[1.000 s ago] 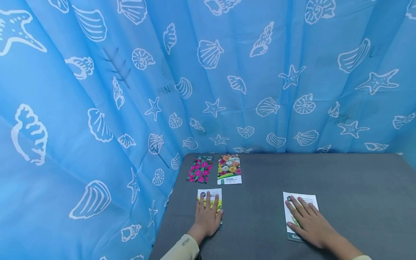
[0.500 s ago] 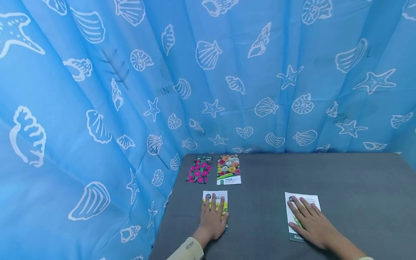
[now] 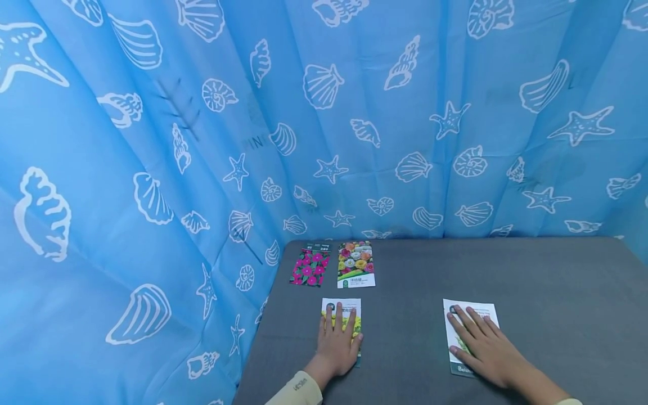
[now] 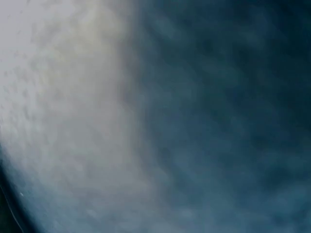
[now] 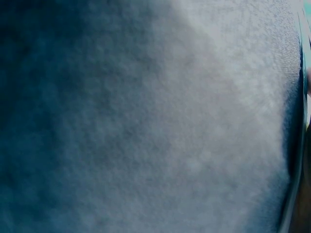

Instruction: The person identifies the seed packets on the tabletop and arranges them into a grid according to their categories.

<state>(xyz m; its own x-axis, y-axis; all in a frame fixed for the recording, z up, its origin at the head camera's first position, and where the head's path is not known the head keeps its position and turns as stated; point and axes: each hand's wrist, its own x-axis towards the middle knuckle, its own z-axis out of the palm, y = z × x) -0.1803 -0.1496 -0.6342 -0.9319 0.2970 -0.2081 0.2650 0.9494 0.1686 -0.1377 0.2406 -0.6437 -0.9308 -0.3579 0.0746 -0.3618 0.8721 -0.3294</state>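
My left hand [image 3: 337,347] rests with straight fingers on a seed packet [image 3: 349,304] that has a white top and yellow flowers; the palm hides much of it. Farther right, my right hand [image 3: 483,349] lies spread over another seed packet [image 3: 483,309], white with a bit of green and a dark green lower band. Behind the left hand are two more packets: one with magenta flowers [image 3: 310,266], turned upside down, and one with mixed-colour blooms [image 3: 356,263], upright to me. Both wrist views are filled by blurred, close-up cloth.
A dark grey cloth covers the table [image 3: 405,332]. Its far edge meets a blue curtain [image 3: 374,112] printed with white shells and starfish, which also hangs along the left side.
My left hand has slid the yellow-flower packet to the right and slightly toward me. The right hand has hardly moved, and the two packets at the back lie as before.
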